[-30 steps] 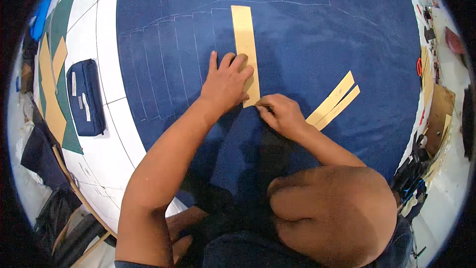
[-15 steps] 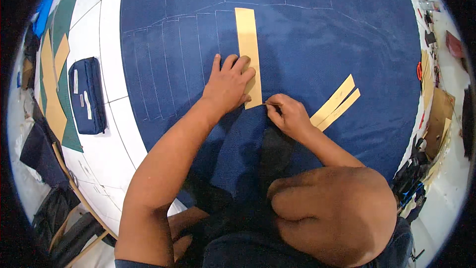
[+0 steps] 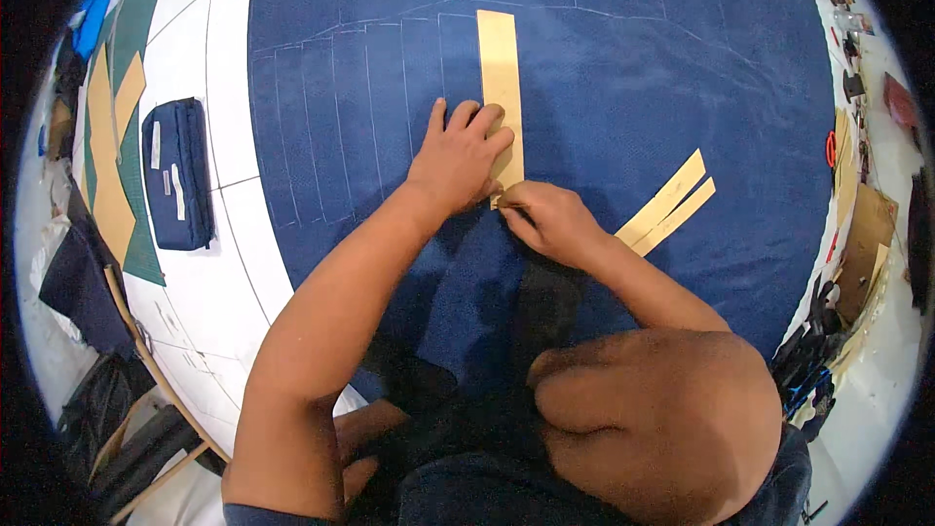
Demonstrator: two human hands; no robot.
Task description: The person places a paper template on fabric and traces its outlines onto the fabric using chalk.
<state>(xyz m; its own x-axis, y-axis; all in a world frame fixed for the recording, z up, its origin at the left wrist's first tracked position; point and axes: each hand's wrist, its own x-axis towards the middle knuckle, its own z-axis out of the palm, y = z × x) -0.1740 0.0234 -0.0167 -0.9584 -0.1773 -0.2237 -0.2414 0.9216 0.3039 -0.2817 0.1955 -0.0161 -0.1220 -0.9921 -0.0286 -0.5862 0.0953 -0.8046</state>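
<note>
To the left, I note pale lines (image 3: 404,88) on the blue cloth (image 3: 623,78), which I judge soft and apt to rumple if dragged. The left hand (image 3: 461,156) lies open, fingers spread, pressing on the tan strip (image 3: 500,58). The strip lies flat on the cloth, lengthwise away from the person; I judge it light, stiffish card, liable to crease or slide, best lifted by both long edges near mid-length. The right hand (image 3: 547,217) is pinched closed at its near end; I cannot tell what, if anything, it grips. Further right lie two narrower strips (image 3: 674,190).
</note>
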